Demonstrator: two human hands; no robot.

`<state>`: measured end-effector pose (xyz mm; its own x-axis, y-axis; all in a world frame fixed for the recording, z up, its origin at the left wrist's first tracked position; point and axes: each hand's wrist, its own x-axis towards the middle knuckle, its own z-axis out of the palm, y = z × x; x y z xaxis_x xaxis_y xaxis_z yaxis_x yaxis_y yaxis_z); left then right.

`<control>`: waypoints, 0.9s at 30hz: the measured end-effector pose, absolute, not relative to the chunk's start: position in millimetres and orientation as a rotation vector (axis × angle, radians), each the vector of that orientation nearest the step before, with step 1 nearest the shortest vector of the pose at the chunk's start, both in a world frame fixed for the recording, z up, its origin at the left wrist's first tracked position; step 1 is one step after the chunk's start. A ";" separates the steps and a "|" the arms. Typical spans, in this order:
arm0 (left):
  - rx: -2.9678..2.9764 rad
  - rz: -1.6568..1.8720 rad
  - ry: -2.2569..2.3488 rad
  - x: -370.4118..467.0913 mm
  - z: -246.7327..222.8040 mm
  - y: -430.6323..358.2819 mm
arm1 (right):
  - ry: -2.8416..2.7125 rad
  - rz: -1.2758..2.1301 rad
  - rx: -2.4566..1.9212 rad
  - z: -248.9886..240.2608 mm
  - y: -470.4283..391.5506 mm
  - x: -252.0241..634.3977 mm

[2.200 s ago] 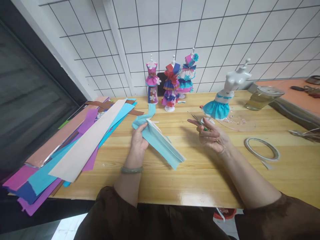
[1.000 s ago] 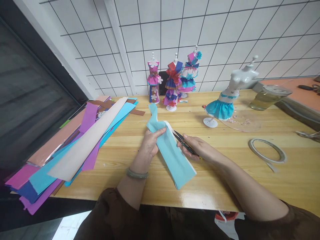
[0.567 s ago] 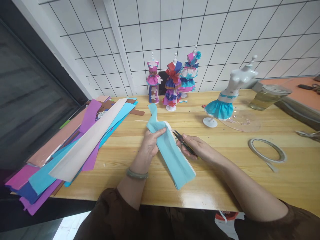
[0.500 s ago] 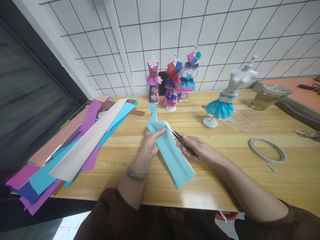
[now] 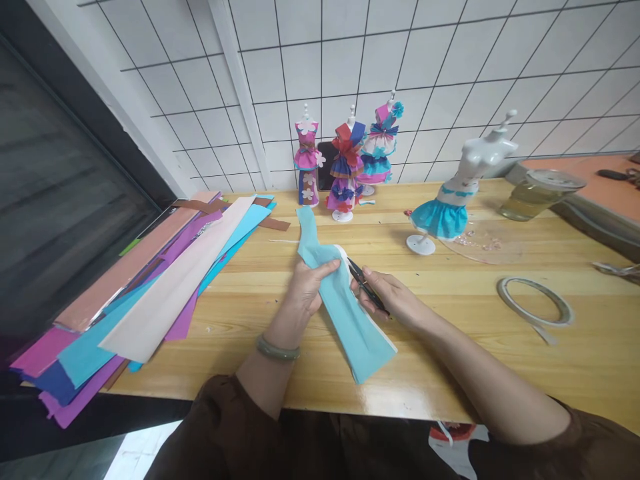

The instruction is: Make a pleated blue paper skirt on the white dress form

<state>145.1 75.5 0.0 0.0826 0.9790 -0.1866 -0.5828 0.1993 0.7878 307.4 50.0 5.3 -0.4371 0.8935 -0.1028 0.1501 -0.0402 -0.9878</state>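
Holding the light-blue crepe-paper strip pinched in the left hand over the counter, and black scissors clasped in the right hand, tips beside the white edging, with cutting judged unfinished and edging visible to the lower corner.

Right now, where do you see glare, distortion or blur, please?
Head view: bright glare on the table near its front edge; same view: lines on the tiled wall slant and the rightmost mannequin leans outward, likely lens distortion; again head view: the scissors look fairly sharp.
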 end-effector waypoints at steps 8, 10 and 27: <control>0.623 1.253 0.791 148.6 -0.2 73.6 | -1.688 1.343 -1.190 6.2 48.3 303.4; 0.642 1.238 0.786 149.1 -0.1 73.4 | -1.707 1.296 -1.200 4.2 48.9 303.1; 0.567 1.290 0.855 165.8 -3.7 69.7 | -1.621 1.197 -1.229 -0.5 49.0 299.4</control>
